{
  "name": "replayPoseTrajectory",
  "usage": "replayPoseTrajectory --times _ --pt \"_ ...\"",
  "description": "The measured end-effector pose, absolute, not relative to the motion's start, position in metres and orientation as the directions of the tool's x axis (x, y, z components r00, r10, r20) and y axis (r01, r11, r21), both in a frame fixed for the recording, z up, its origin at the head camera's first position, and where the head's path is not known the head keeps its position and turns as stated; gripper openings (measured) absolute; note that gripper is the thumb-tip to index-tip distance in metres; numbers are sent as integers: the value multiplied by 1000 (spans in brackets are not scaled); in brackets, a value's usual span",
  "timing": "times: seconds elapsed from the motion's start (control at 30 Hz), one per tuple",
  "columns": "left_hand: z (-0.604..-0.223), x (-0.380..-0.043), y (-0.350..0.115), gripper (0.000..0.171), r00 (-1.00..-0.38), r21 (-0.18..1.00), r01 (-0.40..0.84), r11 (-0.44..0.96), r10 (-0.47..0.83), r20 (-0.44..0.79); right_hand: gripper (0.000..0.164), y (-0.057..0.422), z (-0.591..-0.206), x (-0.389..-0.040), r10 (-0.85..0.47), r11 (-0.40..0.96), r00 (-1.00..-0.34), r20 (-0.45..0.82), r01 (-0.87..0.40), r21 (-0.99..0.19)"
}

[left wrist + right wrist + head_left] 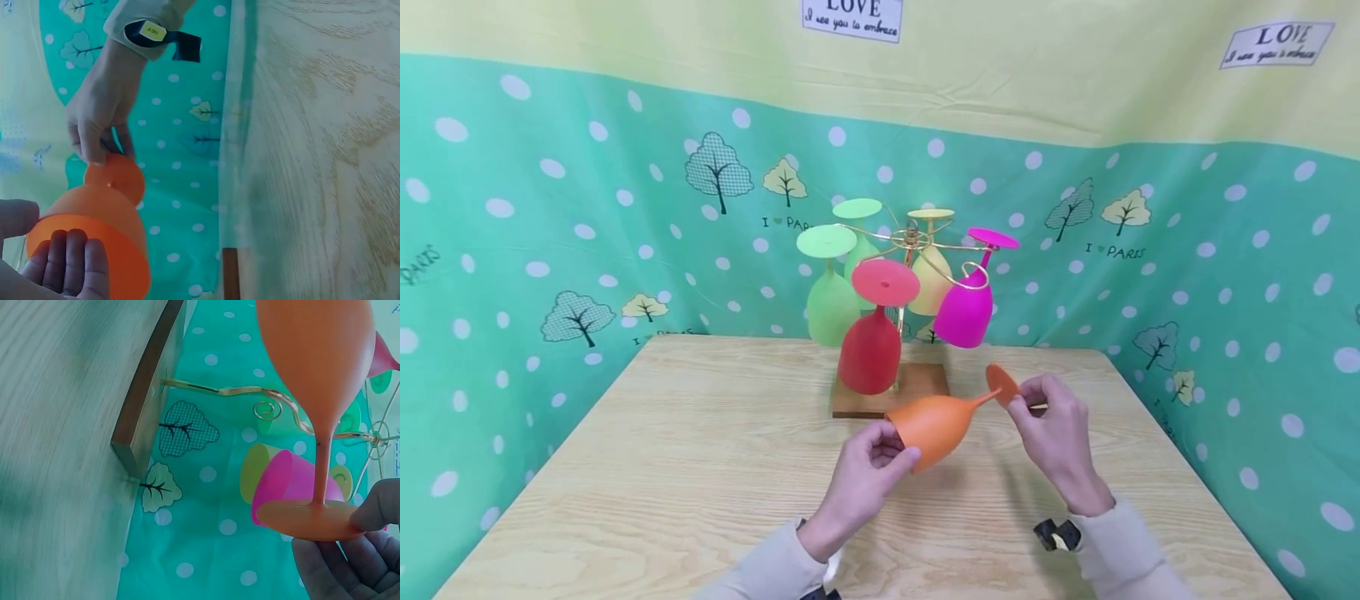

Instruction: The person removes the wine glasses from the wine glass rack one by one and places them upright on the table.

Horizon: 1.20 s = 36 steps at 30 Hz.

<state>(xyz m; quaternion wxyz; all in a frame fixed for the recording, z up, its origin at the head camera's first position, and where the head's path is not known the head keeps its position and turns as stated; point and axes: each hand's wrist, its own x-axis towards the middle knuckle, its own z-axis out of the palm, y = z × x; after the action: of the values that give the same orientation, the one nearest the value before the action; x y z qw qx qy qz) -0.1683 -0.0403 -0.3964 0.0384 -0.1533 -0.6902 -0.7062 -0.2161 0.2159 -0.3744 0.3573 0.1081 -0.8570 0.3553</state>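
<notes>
Goblet in orange (934,425) is pinched at rim (94,219) by left hand (867,473) and at foot (1002,383) by right hand (1058,429); contact with red goblet (871,350) beyond left grip is best avoided.

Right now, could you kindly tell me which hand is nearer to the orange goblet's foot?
Right. The right hand pinches the foot at its edge; the left hand holds the bowl by its open end.

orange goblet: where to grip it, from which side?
Probably the foot, pinched at its rim from the right: it's a thin, flat disc, and the orange goblet is tilted, mouth at the left hand, foot toward the right hand.
</notes>
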Motion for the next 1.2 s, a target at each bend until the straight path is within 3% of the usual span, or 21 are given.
replayPoseTrajectory --times 0.3,0.53,0.63,0.77,0.87,0.97,1.2 --pt "-382 -160 -44 17 -954 961 278 -11 117 277 14 207 -379 -212 88 684 -743 664 -439 -582" --pt "-367 -157 -56 11 -921 919 383 90 112 373 18 201 -378 -208 61 650 -760 647 -461 -604" --pt "-358 -154 -62 12 -882 867 470 164 129 453 11 201 -375 -205 50 623 -764 643 -480 -618" --pt "-347 -151 -71 15 -778 734 628 259 197 597 7 203 -369 -205 57 579 -775 630 -488 -653" --pt "-342 -149 -77 20 -712 648 701 299 235 661 15 206 -368 -210 85 553 -811 579 -445 -704" --pt "-337 -147 -83 22 -688 605 722 336 256 679 20 207 -370 -218 105 532 -866 488 -366 -764" --pt "-326 -138 -93 20 -706 565 697 442 284 648 25 203 -382 -243 86 524 -952 295 -208 -826"
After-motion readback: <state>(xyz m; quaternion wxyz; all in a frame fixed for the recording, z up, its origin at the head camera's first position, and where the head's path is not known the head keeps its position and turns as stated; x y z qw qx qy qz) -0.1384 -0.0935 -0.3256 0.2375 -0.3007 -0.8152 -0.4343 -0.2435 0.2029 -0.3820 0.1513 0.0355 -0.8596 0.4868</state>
